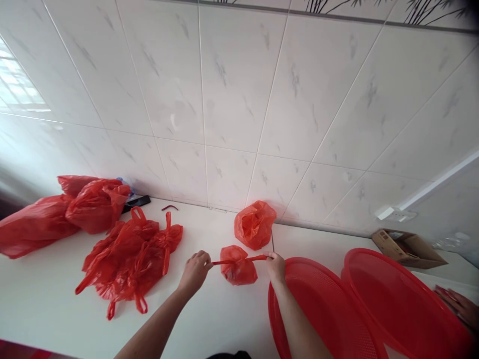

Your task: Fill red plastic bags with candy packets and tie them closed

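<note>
A small filled red plastic bag [238,271] rests on the white table in front of me, its two handles drawn out sideways from a twist or knot at the top. My left hand [198,269] pinches the end of the left handle. The end of the right handle is pinched in my right hand [276,267]. What lies inside the bag cannot be made out. Just behind it, near the wall, stands another red plastic bag [255,225] with its mouth open.
Tied red bags [127,259] form a heap on the left, with larger red bundles [37,224] beyond. A black phone-like object [138,202] lies near the wall. Right are red plastic baskets [322,309], a cardboard box [406,249] and another person's hand [462,304].
</note>
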Available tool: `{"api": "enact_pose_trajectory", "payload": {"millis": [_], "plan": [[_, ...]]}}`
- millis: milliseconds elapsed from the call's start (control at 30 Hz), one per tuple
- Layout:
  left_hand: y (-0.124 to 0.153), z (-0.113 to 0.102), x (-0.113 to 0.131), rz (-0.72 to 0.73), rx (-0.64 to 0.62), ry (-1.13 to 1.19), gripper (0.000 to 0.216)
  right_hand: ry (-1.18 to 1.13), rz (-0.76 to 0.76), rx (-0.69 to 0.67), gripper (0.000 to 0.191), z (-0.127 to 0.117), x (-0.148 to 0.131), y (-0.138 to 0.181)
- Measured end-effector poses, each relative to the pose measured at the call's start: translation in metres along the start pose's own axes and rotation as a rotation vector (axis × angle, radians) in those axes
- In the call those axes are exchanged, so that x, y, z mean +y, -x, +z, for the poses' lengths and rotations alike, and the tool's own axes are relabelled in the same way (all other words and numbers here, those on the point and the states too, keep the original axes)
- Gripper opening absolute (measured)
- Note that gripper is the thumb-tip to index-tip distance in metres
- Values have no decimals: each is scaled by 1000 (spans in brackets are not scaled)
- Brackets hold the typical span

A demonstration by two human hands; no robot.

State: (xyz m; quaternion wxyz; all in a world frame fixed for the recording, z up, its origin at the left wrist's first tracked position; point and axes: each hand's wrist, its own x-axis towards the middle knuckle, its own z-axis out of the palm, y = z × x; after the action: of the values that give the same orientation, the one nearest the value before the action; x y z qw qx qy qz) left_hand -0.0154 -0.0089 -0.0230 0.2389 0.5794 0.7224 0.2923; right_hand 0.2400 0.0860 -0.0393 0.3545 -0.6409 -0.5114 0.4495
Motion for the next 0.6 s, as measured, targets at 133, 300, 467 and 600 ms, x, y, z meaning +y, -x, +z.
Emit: {"api": "enact_pose_trajectory", "payload": {"millis": [133, 300, 467, 600], "plan": [[6, -3, -23, -55, 18, -58, 12, 71, -34, 34, 30, -2, 8, -3], [7, 20, -13, 27, 28, -53, 33, 115, -77, -25, 44, 6, 8, 10], [-4, 60, 21, 154, -200, -183, 79, 56, -165, -9, 54, 7, 22, 40], [-14, 84, 26, 76, -418, -254, 102, 45, -208, -120, 43, 10, 46, 67]]}}
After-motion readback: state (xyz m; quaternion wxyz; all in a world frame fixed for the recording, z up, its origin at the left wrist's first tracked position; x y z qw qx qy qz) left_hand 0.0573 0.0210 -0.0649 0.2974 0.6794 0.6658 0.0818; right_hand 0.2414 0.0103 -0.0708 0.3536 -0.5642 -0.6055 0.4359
